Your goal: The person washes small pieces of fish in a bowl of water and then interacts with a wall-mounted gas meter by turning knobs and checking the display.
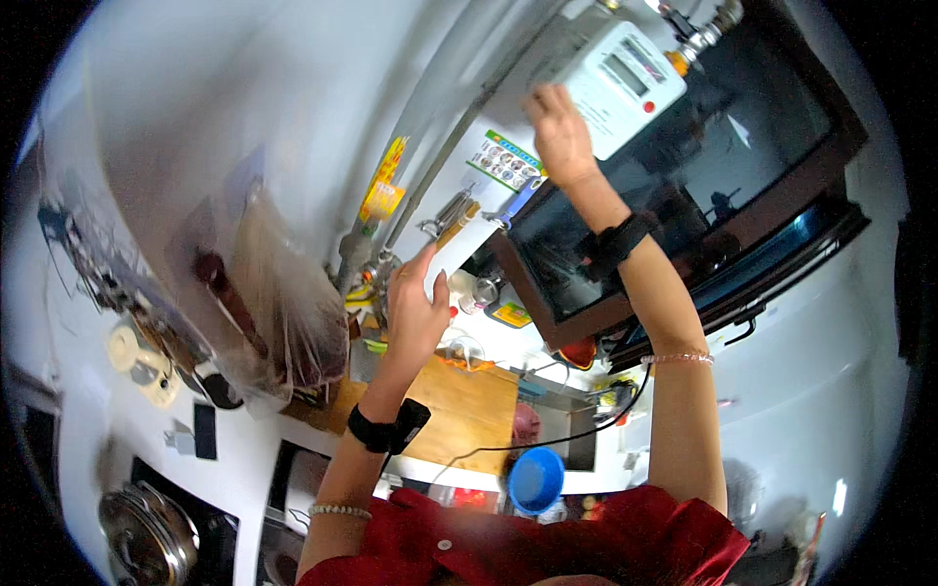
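My left hand is raised in front of the wall, thumb apart from the fingers. Its fingertips overlap the lower end of a wooden-handled brush hanging there; whether they touch it I cannot tell. Higher up, my right hand is blurred, its fingers a little bent and nothing visible in it. It lies over the left edge of a white gas meter with a small display and a red button. Between the hands hang a blue-handled peeler and some metal utensils, below a printed sticker.
A dark-framed glass cabinet stands on the right. Plastic bags hang at left. Below are a wooden board, a sink, a blue basin and a steel pot on the stove. A black cable runs between my arms.
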A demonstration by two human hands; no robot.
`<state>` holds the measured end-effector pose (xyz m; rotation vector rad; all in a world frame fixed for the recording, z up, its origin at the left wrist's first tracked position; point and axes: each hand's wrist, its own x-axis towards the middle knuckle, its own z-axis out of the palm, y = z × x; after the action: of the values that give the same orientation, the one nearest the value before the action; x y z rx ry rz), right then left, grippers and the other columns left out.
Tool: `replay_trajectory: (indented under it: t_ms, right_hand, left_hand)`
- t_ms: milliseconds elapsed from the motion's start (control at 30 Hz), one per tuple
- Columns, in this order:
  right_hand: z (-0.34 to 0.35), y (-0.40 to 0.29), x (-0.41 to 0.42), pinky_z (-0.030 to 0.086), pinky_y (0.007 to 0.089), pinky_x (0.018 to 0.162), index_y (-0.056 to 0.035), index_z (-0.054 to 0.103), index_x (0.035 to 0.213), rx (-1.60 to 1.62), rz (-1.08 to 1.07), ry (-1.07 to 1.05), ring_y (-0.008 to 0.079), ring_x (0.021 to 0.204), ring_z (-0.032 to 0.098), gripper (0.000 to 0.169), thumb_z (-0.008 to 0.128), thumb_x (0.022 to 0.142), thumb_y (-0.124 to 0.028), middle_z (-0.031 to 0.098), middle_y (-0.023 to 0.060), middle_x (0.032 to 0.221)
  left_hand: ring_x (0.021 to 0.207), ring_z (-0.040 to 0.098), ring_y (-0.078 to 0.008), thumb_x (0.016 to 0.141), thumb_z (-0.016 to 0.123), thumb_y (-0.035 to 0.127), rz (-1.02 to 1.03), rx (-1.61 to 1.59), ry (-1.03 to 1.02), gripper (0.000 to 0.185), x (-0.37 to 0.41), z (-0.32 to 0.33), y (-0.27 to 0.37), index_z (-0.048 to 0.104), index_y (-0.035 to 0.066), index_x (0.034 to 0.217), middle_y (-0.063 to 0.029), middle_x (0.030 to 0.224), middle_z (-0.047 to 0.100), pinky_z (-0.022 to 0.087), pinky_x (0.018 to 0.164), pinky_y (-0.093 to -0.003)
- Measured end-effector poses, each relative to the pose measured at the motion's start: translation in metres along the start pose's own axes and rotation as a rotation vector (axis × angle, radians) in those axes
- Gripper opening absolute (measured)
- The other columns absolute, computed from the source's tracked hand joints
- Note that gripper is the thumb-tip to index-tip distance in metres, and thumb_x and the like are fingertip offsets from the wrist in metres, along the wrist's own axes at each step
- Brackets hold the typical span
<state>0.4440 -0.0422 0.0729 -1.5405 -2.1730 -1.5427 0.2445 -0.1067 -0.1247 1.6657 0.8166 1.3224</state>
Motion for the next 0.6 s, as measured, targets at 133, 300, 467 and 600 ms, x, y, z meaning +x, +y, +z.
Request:
replay_trajectory:
  t_ms: [133,300,467,600]
  right_hand:
    - [-0.014,-0.007,-0.015,0.046,0.0321,0.08,0.0,0.058,0.092,0.116,-0.004,0.065,0.0252,0.094,0.049,0.025,0.052,0.068,-0.004,0.05,0.0087,0.099]
    - [-0.025,0.018,-0.068,0.046,0.0317,0.082,0.0004,0.058,0.098,0.191,0.088,0.077,0.0244,0.096,0.052,0.029,0.052,0.07,-0.004,0.051,0.0083,0.103]
    - [-0.029,0.023,-0.104,0.048,0.0321,0.079,-0.0009,0.06,0.094,0.229,0.299,0.151,0.0248,0.095,0.054,0.027,0.056,0.068,0.002,0.053,0.0088,0.102]
    - [-0.027,0.009,-0.094,0.048,0.0329,0.076,-0.0003,0.059,0.094,0.274,0.418,0.245,0.0255,0.093,0.054,0.03,0.056,0.064,0.007,0.053,0.01,0.099]
  left_hand:
    - [0.102,0.05,-0.035,0.082,0.054,0.009,0.065,-0.018,-0.032,0.036,0.019,0.012,0.014,0.053,-0.002,0.116,-0.0209,0.107,0.057,0.04,0.089,-0.0404]
    - [0.104,0.049,-0.0355,0.083,0.053,0.011,0.169,0.032,-0.047,0.035,0.062,0.027,0.058,0.052,-0.001,0.117,-0.0212,0.109,0.056,0.039,0.089,-0.0406]
    - [0.11,0.044,-0.0363,0.085,0.05,0.008,0.325,0.12,-0.036,0.039,0.117,0.042,0.089,0.046,-0.002,0.123,-0.0222,0.114,0.053,0.036,0.094,-0.0414]
    - [0.119,0.037,-0.0353,0.087,0.044,0.007,0.43,0.223,-0.096,0.044,0.147,0.047,0.106,0.037,-0.001,0.13,-0.0227,0.123,0.046,0.032,0.099,-0.0406]
